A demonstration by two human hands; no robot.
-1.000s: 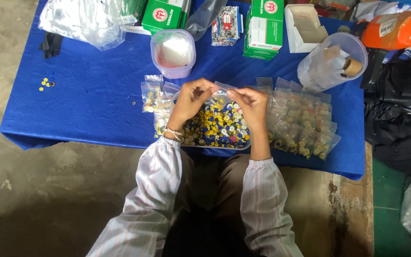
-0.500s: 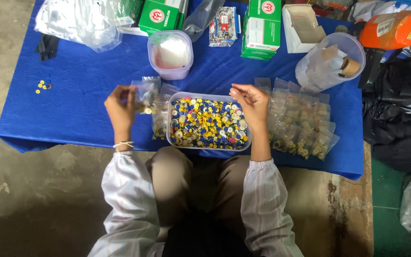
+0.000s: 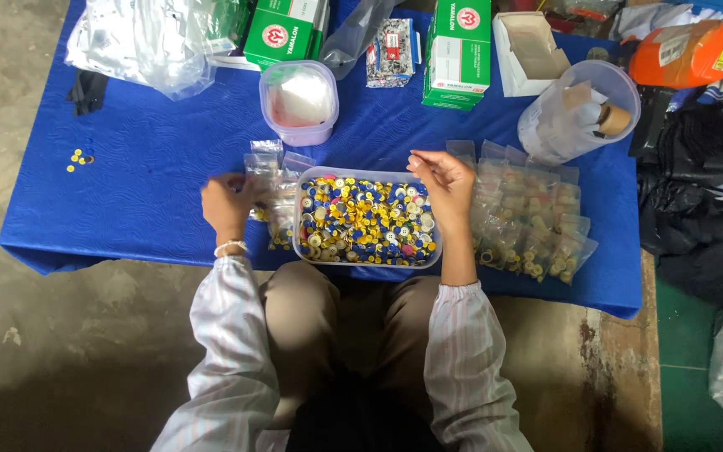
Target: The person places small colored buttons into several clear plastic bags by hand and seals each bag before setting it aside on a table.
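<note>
A clear plastic tub (image 3: 367, 260) full of small yellow, blue and white caps rests at the near edge of the blue table (image 3: 152, 159). My left hand (image 3: 226, 203) is left of the tub, its fingers closed on a small clear bag among the filled bags (image 3: 271, 180) lying there. My right hand (image 3: 445, 180) hovers over the tub's right end with fingertips pinched together; what it pinches is too small to tell. A row of clear bags filled with caps (image 3: 529, 218) lies right of the tub.
At the back stand a lidded tub (image 3: 299, 102), green boxes (image 3: 455, 50), a white open box (image 3: 533, 50), crumpled plastic (image 3: 144, 38) and a clear jar (image 3: 575, 109) on its side. A few yellow caps (image 3: 79, 157) lie at far left. Dark bags (image 3: 705, 209) sit on the right.
My left hand has moved from the middle of the tub out to the left with a small bag, then back slightly toward the bags beside the tub. My right hand stays over the tub's right end.
</note>
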